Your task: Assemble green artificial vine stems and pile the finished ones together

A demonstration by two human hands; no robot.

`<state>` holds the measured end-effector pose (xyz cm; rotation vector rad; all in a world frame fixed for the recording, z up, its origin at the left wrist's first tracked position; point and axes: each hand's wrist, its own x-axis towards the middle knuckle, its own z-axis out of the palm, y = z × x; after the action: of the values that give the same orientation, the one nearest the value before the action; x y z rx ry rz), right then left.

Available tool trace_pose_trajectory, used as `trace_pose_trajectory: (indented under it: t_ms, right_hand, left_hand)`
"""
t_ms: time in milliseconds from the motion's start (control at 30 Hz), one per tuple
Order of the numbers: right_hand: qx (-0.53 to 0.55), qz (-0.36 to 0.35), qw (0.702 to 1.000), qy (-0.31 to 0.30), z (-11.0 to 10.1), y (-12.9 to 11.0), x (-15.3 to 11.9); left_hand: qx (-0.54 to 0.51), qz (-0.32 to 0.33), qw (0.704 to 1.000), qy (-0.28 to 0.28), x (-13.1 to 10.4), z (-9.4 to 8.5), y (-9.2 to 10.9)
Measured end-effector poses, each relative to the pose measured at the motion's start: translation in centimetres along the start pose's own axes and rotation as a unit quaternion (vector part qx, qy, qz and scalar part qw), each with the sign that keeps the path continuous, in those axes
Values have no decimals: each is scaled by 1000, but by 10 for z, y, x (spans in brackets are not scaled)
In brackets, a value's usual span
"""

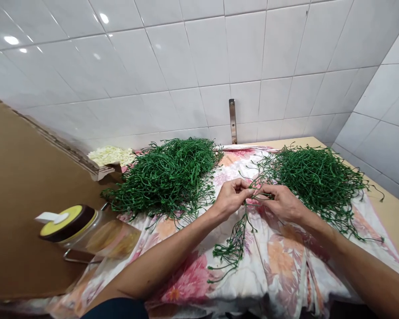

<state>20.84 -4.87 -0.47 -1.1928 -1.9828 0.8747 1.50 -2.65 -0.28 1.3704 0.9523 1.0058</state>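
Both hands meet over the middle of a flowered cloth point(189, 274). My left hand point(234, 197) pinches thin green stems between thumb and fingers. My right hand point(279, 201) is closed on green stems just beside it, fingertips almost touching the left ones. From between the hands a small bunch of green stems point(239, 237) with forked, knobbed ends hangs down onto the cloth; they look like plastic flower stems. A large heap of green stems point(173, 177) lies to the left, and another heap point(319, 173) to the right, close to my right hand.
A jar with a yellow and dark lid point(99, 232) leans at the left by a tall cardboard box point(29, 199). Behind it lies a pile of small pale yellow pieces point(111, 155). A white tiled wall point(213, 48) with a metal bracket point(232, 120) stands behind the table point(304, 141).
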Motion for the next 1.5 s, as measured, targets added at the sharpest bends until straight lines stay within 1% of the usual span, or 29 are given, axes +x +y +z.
trace_pose_trajectory:
  t_ms: [100,267,400,467,533,633,733,867,933,1033,1100,1133,1233,1300,1400,1500]
  right_hand:
    - [47,33,998,-21,-2,-3,0]
    - [159,85,978,-107,-7,-5,0]
    - [254,78,950,-163,-14,-7,-3]
    - [285,78,940,-171,-16,-8,-4]
    - [291,98,938,-159,-15,-8,-4]
    - [266,125,948,-125,-10,-4,-2]
    - [232,127,959,-105,-5,1,0]
    - [171,120,973,-103,-1,3,1]
    - [105,101,986,-75,1,2,0]
    - [-21,37,999,1,7,1,-2]
    - [-89,-17,995,37,11,3,-2]
    - [-111,-44,992,43,14,4,-2]
    - [-135,-96,985,55,20,7,-1]
    - [-130,-94,985,69,22,8,0]
    - [-116,-64,988,80,23,6,0]
    - [-144,-67,984,82,25,5,-1]
  left_hand:
    - [0,-2,1000,-10,0,-1,3]
    - [12,8,999,-32,0,-2,7]
    - [41,35,998,-34,0,-3,9]
    - [63,55,996,-27,-1,-3,9]
    - [85,68,994,-26,-1,-5,7]
    - [104,76,991,-29,0,-6,3]
    - [96,78,992,-24,1,-6,0]
    - [85,75,994,-10,2,-5,-1]
    - [80,74,994,-6,2,-4,-1]
    - [70,70,995,-1,3,-3,-3]
    - [60,67,996,6,4,-3,-5]
    - [55,66,996,11,5,-3,-6]
    - [53,61,996,28,6,-3,-7]
    - [57,58,996,31,5,-3,-8]
    - [66,68,995,30,4,-2,-11]
    - [81,83,993,35,2,-1,-16]
